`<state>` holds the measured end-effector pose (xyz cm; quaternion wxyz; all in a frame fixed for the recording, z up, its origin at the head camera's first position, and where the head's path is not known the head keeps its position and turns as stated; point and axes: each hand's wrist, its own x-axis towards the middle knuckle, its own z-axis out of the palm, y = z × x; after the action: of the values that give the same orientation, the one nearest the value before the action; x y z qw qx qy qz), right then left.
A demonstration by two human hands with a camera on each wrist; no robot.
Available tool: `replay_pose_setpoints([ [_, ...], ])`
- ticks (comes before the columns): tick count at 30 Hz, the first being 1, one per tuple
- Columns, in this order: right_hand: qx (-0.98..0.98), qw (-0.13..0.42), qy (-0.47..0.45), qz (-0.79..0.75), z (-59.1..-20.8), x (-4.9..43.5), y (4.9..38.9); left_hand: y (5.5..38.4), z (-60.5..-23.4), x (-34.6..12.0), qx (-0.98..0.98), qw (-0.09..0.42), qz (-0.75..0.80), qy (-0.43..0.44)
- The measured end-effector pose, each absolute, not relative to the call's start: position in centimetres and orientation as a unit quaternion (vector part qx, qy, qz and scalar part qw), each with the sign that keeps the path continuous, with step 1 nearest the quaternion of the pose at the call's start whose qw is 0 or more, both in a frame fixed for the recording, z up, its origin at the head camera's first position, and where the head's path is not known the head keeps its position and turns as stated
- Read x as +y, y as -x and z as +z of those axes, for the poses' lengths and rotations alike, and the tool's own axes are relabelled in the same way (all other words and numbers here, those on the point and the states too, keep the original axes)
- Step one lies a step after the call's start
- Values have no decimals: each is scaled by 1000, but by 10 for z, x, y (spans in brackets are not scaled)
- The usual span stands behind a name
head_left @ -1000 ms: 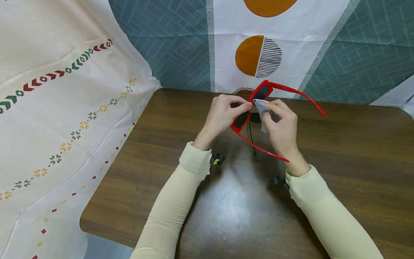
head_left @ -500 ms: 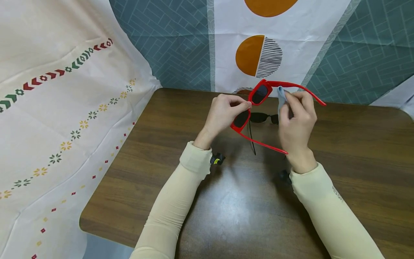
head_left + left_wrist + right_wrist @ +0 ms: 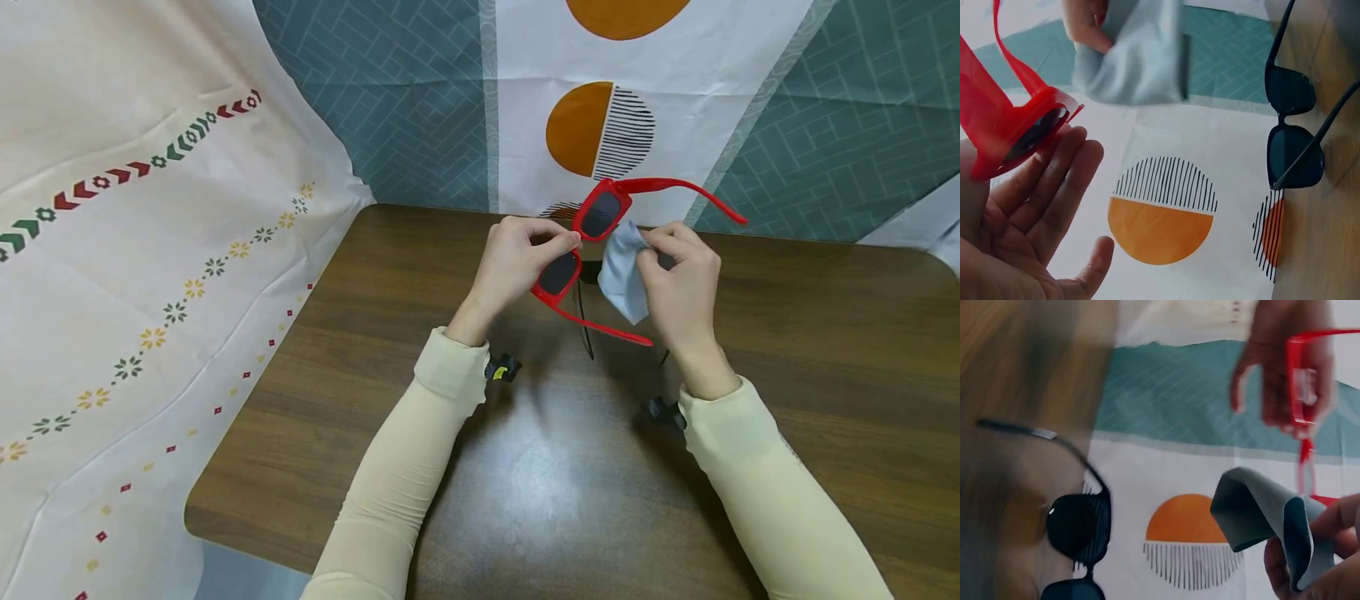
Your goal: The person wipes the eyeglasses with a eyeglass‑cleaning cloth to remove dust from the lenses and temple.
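My left hand (image 3: pixel 517 260) pinches red-framed sunglasses (image 3: pixel 602 213) at the bridge, holding them above the table with both temples unfolded toward the right. In my right hand (image 3: pixel 684 287) a light blue cloth (image 3: pixel 624 275) is pinched between thumb and fingers; it hangs loosely just right of the red frame. The right wrist view shows the cloth (image 3: pixel 1254 512) folded over on itself, apart from the red sunglasses. A second pair, black sunglasses (image 3: pixel 1291 125), lies on the table with temples open. In the head view the cloth and right hand hide most of it.
The brown wooden table (image 3: pixel 337 400) meets a teal and white patterned cloth backdrop (image 3: pixel 405 108) at its far edge. A cream curtain (image 3: pixel 150 292) with printed flowers hangs along the left side. A small black device (image 3: pixel 502 368) sits at the left wrist.
My right hand drew the cloth away from the red sunglasses to the right, then turned, and the cloth now spreads out and hangs down. The red sunglasses tilted slightly; my left hand barely moved.
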<state>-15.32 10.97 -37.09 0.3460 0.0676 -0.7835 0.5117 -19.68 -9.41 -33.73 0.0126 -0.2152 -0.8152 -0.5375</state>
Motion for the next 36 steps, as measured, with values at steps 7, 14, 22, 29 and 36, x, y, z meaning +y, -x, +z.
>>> replay_pose_setpoints([
  [7, -722, 436, -54, 535, -367, 105, 149, 197, -340, -92, -818, 15, -536, 209],
  [14, -814, 466, -141, 317, -389, 89, 155, 193, -346, -81, -839, -4, -483, 249],
  [22, -801, 466, -142, 347, -391, 88, 158, 194, -347, -81, -845, 23, -456, 279],
  [29, -787, 415, -192, 415, -386, 91, 158, 195, -345, -82, -853, 40, -449, 262],
  [36, -769, 336, -180, 514, -379, 97, 155, 194, -344, -84, -851, 38, -461, 248],
])
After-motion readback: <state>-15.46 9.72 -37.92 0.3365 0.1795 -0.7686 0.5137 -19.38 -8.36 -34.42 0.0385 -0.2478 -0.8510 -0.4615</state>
